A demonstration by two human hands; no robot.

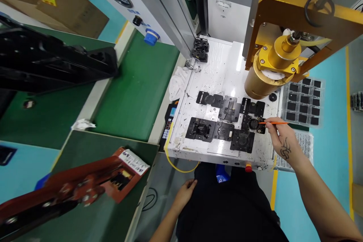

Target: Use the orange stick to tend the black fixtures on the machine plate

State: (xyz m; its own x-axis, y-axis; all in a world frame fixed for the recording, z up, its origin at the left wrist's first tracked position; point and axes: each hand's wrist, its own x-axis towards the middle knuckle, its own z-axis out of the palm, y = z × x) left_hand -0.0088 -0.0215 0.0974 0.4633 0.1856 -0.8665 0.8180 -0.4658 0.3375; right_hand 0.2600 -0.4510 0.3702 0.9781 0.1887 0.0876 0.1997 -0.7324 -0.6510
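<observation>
At one black fixture (253, 124), one orange stick (262, 123)

The big gold press (265, 75) hangs over the far right part of the white table (222, 68) and gets in the way of a reach from above. A tall grey post (170, 17) blocks the far left side. Between them, the far middle has wide room. Closer in, two rows of flat black plates (242, 141) leave only thin gaps. A bare strip runs along the near edge. On the right, the right hand (285, 143) with its orange stick (281, 123) fills the way in. The near edge and a yellow hose (182, 171) lie between the left hand (184, 194) and the plates.
</observation>
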